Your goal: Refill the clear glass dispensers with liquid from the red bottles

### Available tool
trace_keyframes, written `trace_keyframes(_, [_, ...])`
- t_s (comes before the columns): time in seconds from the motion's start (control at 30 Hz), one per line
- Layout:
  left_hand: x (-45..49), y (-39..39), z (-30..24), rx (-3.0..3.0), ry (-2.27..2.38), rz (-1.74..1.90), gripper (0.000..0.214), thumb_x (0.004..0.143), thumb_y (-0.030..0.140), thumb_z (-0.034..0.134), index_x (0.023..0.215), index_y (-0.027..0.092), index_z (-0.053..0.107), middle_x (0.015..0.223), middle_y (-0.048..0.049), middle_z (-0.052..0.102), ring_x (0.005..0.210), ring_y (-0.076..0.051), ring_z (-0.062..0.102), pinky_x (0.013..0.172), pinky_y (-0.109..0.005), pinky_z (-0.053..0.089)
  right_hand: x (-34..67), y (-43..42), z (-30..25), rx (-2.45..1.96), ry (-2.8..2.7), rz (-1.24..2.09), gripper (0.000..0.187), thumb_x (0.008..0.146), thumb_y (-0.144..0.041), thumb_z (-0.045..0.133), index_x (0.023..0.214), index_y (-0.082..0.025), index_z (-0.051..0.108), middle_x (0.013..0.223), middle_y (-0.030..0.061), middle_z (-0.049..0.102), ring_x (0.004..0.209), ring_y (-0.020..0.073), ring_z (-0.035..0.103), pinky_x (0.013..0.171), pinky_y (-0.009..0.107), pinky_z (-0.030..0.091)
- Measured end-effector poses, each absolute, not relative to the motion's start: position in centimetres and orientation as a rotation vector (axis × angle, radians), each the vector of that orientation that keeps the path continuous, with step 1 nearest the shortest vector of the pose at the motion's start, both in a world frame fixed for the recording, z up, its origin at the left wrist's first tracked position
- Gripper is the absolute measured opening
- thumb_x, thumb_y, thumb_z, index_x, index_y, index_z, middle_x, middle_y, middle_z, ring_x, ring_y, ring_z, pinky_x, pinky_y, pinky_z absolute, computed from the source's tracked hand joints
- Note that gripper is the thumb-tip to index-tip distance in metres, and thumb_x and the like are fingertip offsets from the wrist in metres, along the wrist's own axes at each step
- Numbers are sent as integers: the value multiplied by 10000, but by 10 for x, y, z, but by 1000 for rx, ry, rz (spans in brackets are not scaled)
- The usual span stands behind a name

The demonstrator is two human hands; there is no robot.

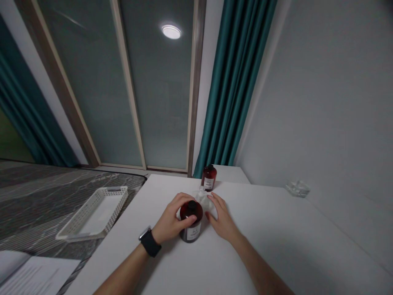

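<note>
A dark red bottle (191, 223) with a black cap and a white label stands upright on the white table (276, 229). My left hand (170, 222), with a black watch on its wrist, is wrapped round the bottle's shoulder. My right hand (221, 218) lies just right of the bottle, fingers stretched out, touching a small clear bottle (202, 197) behind it. A second dark red bottle (208, 178) stands farther back on the table, apart from both hands.
A white perforated basket (95, 213) sits on the grey patterned surface to the left. Papers (33, 274) lie at the lower left. A clear glass object (297, 188) rests by the right wall. Teal curtains (236, 82) flank the frosted window behind.
</note>
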State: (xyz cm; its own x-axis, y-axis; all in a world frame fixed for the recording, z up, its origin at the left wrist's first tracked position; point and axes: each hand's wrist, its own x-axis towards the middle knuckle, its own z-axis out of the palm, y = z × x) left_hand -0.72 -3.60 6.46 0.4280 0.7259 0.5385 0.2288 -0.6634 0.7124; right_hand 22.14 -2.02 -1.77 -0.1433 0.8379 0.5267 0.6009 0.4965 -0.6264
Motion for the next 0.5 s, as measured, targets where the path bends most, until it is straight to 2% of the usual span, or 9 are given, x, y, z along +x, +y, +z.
trace_keyframes(0.23, [-25,-21,65,2184,976,1259,248,849,297,649,1074,194,628,1074,-90,647,1043,-249,594,939,-384,476,220,-23,-10,-1203,-1840,396,327,842,-225,609,1167,-244,581,1470,119,470,1368,272,447,1146,514,351])
trace_keyframes(0.37, [-31,-15,62,2185,1050,1280,242,867,304,630,1078,187,621,1079,-97,648,1051,-251,588,950,-395,469,217,-20,-12,-1202,-1770,547,292,824,-247,642,1104,-247,557,1501,111,455,1381,270,443,1143,499,350])
trace_keyframes(0.5, [-32,-12,61,2146,1050,1277,259,875,323,614,1094,184,619,1104,-107,651,1065,-260,589,962,-417,468,214,-21,-12,-1173,-1764,651,265,848,-267,611,1088,-246,501,1413,111,535,1318,263,502,1115,502,371])
